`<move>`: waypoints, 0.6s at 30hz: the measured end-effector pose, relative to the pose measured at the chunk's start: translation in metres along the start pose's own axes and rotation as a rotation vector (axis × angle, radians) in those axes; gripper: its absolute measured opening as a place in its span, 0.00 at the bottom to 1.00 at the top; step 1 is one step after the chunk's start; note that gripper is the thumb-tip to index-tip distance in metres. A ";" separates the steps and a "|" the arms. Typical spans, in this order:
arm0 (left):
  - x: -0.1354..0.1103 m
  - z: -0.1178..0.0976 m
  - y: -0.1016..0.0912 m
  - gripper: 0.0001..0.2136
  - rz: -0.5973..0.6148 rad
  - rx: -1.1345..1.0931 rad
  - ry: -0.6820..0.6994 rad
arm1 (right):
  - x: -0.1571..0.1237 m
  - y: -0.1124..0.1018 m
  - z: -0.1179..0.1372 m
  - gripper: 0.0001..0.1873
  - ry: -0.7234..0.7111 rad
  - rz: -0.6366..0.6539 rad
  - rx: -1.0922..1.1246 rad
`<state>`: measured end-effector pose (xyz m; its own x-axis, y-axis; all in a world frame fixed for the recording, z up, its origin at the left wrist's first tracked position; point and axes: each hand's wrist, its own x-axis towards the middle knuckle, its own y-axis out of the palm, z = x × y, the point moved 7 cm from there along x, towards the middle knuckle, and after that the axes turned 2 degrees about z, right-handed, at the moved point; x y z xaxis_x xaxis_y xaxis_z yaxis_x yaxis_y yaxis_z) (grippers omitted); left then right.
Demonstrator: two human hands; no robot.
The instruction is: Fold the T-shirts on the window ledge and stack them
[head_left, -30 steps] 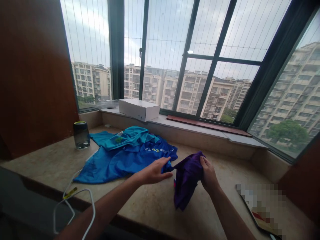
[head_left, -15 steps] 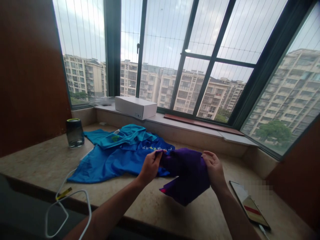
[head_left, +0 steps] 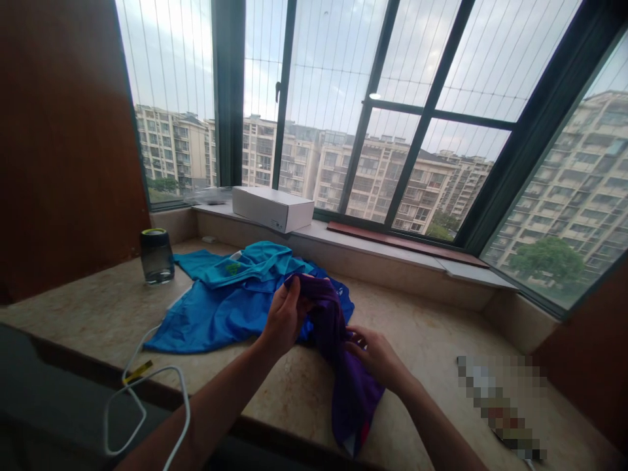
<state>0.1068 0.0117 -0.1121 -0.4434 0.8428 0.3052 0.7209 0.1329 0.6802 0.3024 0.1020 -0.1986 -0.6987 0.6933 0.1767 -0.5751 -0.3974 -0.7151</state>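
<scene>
A purple garment (head_left: 343,366) hangs in front of me over a marble window ledge (head_left: 432,340). My left hand (head_left: 284,314) pinches its top edge and holds it up. My right hand (head_left: 375,353) sits lower, its fingers curled into the cloth at the middle. The lower end of the purple garment droops past the ledge's front edge, showing a bit of red and white. Just behind it lies a blue shirt (head_left: 220,304) with yellow lettering, spread flat on the ledge.
A dark jar with a green lid (head_left: 156,256) stands at the left. A white box (head_left: 273,208) rests on the raised sill under the window. A white cable (head_left: 142,405) loops over the front edge. A blurred flat object (head_left: 500,405) lies at the right.
My left hand has lifted the garment's top edge higher. My right hand has dropped from the upper corner to the middle of the cloth, which now hangs long instead of spread wide.
</scene>
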 end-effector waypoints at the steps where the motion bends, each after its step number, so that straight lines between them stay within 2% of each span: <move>1: 0.000 -0.003 -0.001 0.19 -0.014 -0.020 0.000 | 0.001 0.002 0.000 0.22 -0.001 0.008 0.007; 5: -0.009 -0.001 0.002 0.17 -0.020 -0.090 -0.061 | 0.000 0.014 0.011 0.28 -0.084 0.024 0.055; 9: -0.039 0.015 0.018 0.15 0.101 -0.150 -0.234 | 0.002 0.022 0.019 0.10 -0.118 0.003 0.022; 11: -0.054 0.014 0.019 0.14 0.124 -0.199 -0.263 | 0.003 0.012 0.014 0.15 -0.085 -0.041 0.034; 13: -0.066 0.009 0.012 0.14 0.107 -0.238 -0.264 | -0.002 -0.006 0.005 0.22 0.001 -0.078 0.139; 16: -0.082 0.006 -0.006 0.13 0.061 -0.253 -0.286 | -0.020 -0.017 0.007 0.32 0.086 0.032 0.397; 18: -0.094 0.009 -0.013 0.13 0.052 -0.270 -0.309 | -0.036 -0.008 0.029 0.31 -0.018 0.152 0.415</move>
<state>0.1439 -0.0647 -0.1559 -0.1999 0.9671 0.1575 0.5546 -0.0209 0.8319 0.3201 0.0633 -0.1797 -0.7935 0.5994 0.1049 -0.5852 -0.7044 -0.4018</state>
